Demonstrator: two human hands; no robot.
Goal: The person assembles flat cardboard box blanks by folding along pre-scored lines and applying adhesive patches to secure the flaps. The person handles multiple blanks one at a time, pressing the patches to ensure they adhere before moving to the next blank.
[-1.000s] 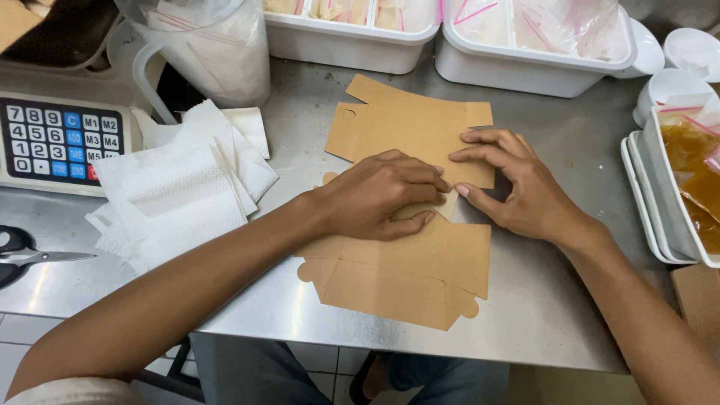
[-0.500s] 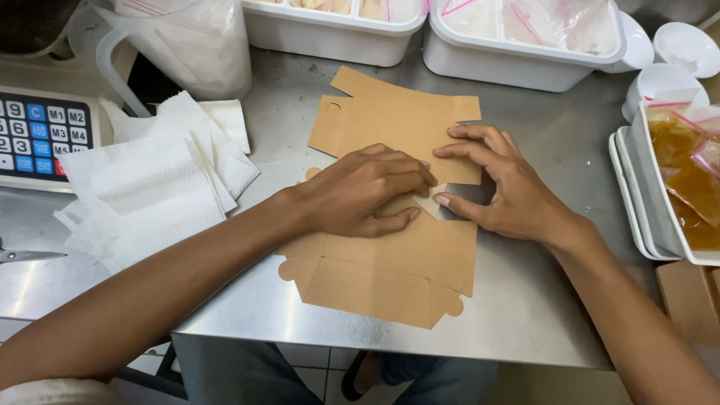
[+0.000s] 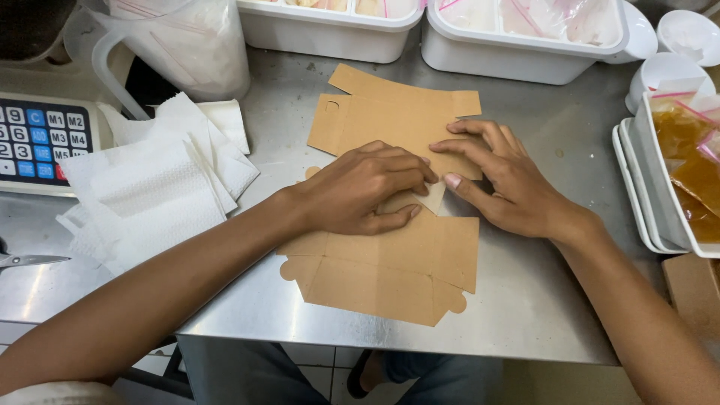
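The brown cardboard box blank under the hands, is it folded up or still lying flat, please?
Mostly flat: the brown cardboard box blank lies spread on the steel table, one small flap lifted between both hands.

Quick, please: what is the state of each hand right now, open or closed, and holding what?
Left hand: fingers curled, pressing down on the flat brown cardboard box blank; not gripping it.
Right hand: open, fingers spread flat on the same blank.

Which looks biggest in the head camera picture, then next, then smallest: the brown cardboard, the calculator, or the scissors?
1. The flat brown cardboard box blank, by far the biggest.
2. The calculator, partly cut off by the edge.
3. The scissors; only the tip shows, so their full size is unsure.
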